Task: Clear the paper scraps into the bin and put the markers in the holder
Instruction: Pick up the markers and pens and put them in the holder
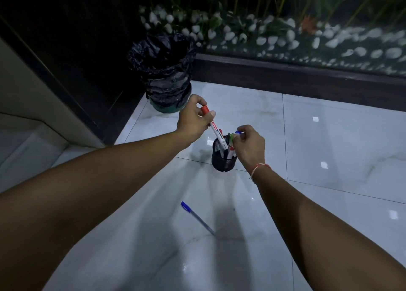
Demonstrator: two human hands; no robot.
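Note:
A black mesh holder (222, 163) stands on the white tiled floor (318, 150) with several markers in it. My left hand (193, 119) pinches a red-capped white marker (216, 131) near its cap; the marker tilts with its lower end inside the holder. My right hand (248, 144) is over the holder's right rim, fingers curled round the tops of a blue-capped marker (238, 132) and a green-capped one (232, 137). A blue-capped pen (197, 217) lies on the floor nearer to me. The bin (163, 75), lined with a black bag, stands beyond the holder at the back left.
A dark wall and a pale panel (26, 97) run along the left. A dark ledge (296, 75) borders a bed of white pebbles (285, 38) and plants at the back. I see no paper scraps on the floor.

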